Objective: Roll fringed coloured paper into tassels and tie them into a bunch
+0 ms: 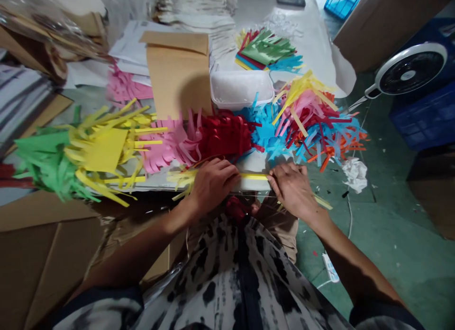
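A narrow rolled strip of yellow fringed paper [254, 177] lies along the table's front edge. My left hand [214, 182] is closed over its left part, and my right hand [292, 185] grips it farther right. Yellow fringe ends stick out beyond both hands. Just behind them lie fringed papers: green [46, 157], yellow [106, 150], pink [161, 152], dark red [225, 135] and blue [266, 131]. A mixed heap of coloured tassels [313, 114] lies behind my right hand.
A brown paper envelope [177, 74] and a white plastic tray [242, 102] stand behind the fringes. More fringed sheets [268, 50] are stacked farther back. A fan [408, 74] stands at the right, crumpled paper [355, 173] sits near the table's right corner, and cardboard [46, 259] is at lower left.
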The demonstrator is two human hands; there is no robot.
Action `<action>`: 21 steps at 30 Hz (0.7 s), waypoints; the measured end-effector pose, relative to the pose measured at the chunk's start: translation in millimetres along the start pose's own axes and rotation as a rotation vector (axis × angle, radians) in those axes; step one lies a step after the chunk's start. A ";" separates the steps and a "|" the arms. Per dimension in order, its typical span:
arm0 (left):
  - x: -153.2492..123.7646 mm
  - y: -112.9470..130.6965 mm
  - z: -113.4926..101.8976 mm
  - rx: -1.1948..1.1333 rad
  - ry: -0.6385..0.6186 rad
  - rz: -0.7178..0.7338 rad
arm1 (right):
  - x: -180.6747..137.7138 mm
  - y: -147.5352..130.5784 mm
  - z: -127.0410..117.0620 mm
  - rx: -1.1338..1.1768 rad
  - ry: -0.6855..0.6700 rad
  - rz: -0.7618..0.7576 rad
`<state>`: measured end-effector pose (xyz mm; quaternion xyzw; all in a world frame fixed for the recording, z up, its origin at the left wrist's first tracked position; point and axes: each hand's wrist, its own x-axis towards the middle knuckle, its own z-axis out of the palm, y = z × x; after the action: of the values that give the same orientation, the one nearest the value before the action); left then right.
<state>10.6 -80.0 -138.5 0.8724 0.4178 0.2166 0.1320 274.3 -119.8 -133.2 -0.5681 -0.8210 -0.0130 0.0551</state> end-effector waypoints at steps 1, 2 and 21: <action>0.6 1.2 0.7 0.012 0.007 -0.020 | 1.8 -0.5 0.6 -0.023 -0.002 -0.005; 1.2 2.3 1.5 0.029 0.012 -0.035 | 3.6 -0.7 1.3 -0.047 -0.004 -0.011; 7.0 18.3 7.9 0.228 0.022 0.320 | -11.0 -20.3 3.4 0.012 0.246 -0.224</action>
<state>30.7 -86.1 -136.0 0.9345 0.2972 0.1956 -0.0085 258.9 -136.9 -136.9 -0.4668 -0.8664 -0.0835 0.1568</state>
